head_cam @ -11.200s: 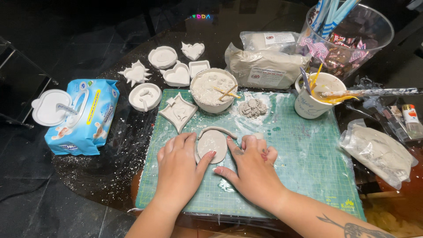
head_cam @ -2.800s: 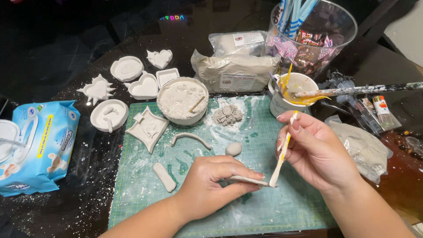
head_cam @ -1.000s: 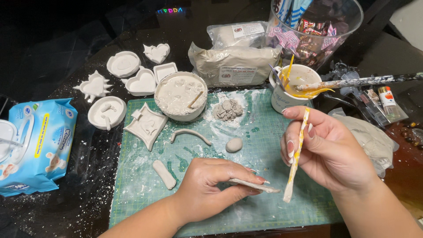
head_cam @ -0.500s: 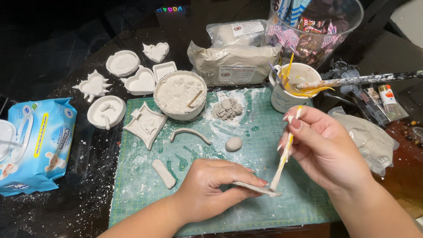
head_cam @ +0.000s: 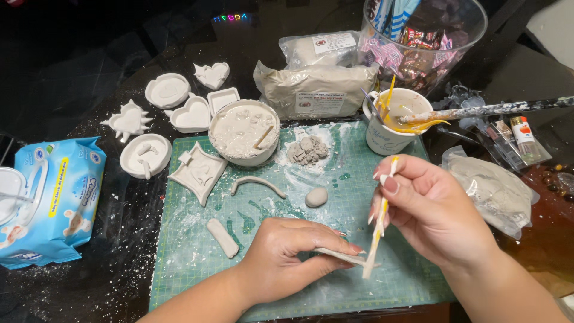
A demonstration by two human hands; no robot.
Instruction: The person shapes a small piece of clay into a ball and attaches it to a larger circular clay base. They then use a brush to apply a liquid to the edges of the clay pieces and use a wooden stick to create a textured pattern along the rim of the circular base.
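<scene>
presently the left hand [head_cam: 287,257] rests on the green cutting mat [head_cam: 412,287], fingers curled and pinched closed on a thin flat slab of pale clay [head_cam: 342,256], which lies low over the mat's near half and juts out to the right past the fingertips. right hand [head_cam: 433,212] is raised just above the mat, fingers closed around a slim yellow-and-white modelling stick [head_cam: 378,222]; the stick runs steeply downward and its lower tip meets the slab's right edge. whether the tip presses into the clay cannot be told.

on the mat, beyond the left hand: a small clay ball [head_cam: 316,197], a curved clay strip [head_cam: 257,183], a short clay roll [head_cam: 222,237], and a pile of grey clay lumps [head_cam: 307,149] in scattered white powder. a white bowl [head_cam: 244,132] of pale paste with a stick in it sits at the mat's far left corner, touching a square clay dish [head_cam: 198,171].

left of the mat, on the dark table [head_cam: 78,66]: several white clay dishes, among them a heart-shaped dish [head_cam: 190,114] and a spiked star dish [head_cam: 128,119], and a blue wet-wipe pack [head_cam: 51,200]. at the far side: a bagged clay block [head_cam: 314,91], a white mug [head_cam: 397,122] holding tools, and a clear plastic tub [head_cam: 424,36]. a crumpled plastic bag [head_cam: 493,191] lies right of the right hand.
</scene>
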